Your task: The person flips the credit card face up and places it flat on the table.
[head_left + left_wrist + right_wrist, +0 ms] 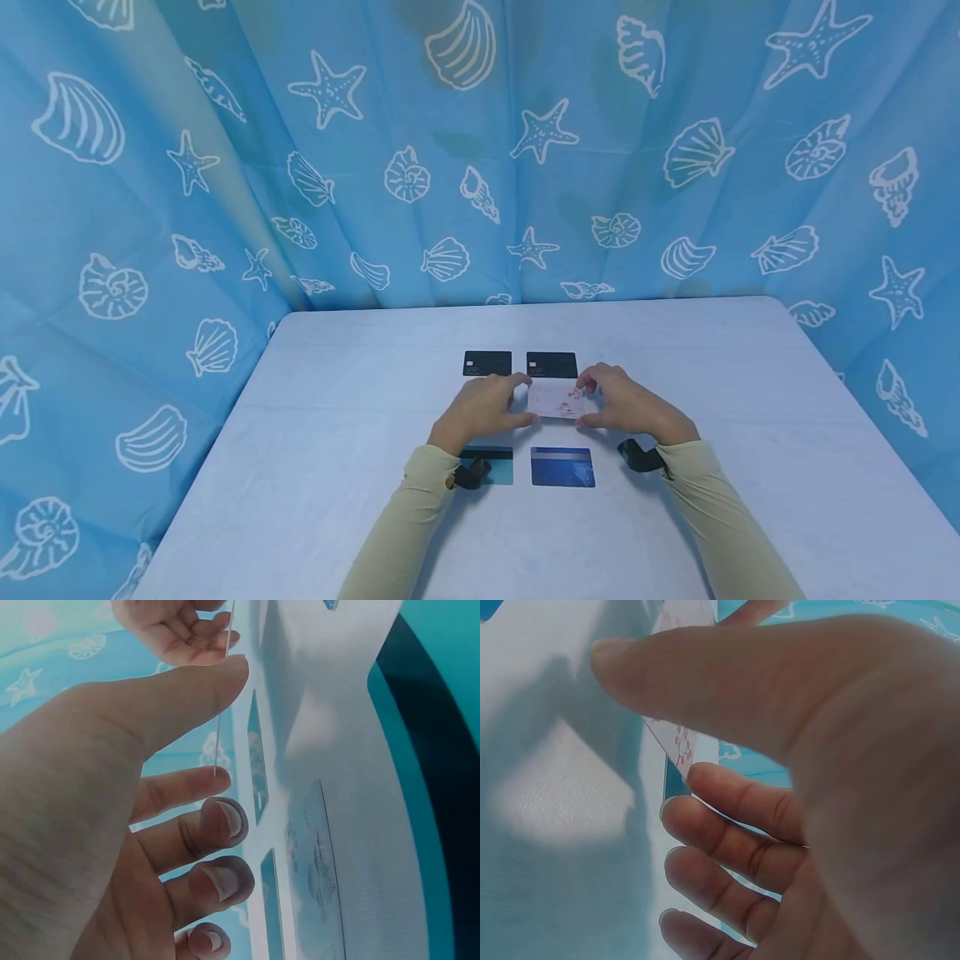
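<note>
A pale pink card (551, 400) with a floral print is held between both hands, raised over the white table. The left hand (483, 407) pinches its left end with thumb and index finger, the other fingers spread apart. At the opposite end the right hand (633, 406) grips the card's corners the same way. Seen from the left wrist, the card (219, 742) shows only as a thin edge. The right wrist view shows its printed face (681, 746), partly behind the thumb. Another printed card (315, 870) lies flat beneath the left hand, hidden in the head view.
Two black VIP cards (487, 363) (552, 365) lie side by side beyond the hands. Nearer lie a teal card (501, 473) with a dark stripe, partly covered by the left wrist's camera, and a blue card (562, 467). A shell-patterned blue curtain (480, 167) hangs behind the table (360, 375).
</note>
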The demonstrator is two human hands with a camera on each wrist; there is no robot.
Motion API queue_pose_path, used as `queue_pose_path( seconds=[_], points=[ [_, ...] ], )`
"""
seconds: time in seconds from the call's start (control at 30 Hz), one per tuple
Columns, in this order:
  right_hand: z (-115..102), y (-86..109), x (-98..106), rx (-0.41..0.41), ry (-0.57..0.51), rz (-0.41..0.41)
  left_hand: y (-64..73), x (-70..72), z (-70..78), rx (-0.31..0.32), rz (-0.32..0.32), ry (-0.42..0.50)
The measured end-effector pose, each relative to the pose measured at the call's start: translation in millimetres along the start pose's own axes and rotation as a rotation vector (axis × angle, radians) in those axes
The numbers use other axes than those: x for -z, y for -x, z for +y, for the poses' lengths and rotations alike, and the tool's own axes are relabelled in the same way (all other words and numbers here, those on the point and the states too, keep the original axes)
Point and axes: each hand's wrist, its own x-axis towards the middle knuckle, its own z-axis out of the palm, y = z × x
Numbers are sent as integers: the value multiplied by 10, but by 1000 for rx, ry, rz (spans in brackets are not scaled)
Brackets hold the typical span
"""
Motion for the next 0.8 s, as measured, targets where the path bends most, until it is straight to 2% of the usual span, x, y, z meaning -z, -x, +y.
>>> queue_pose_path(
  seconds=[0.8],
  points=[
    [45, -30, -53, 0, 12, -4, -27, -113, 11, -15, 1, -89]
  ],
)
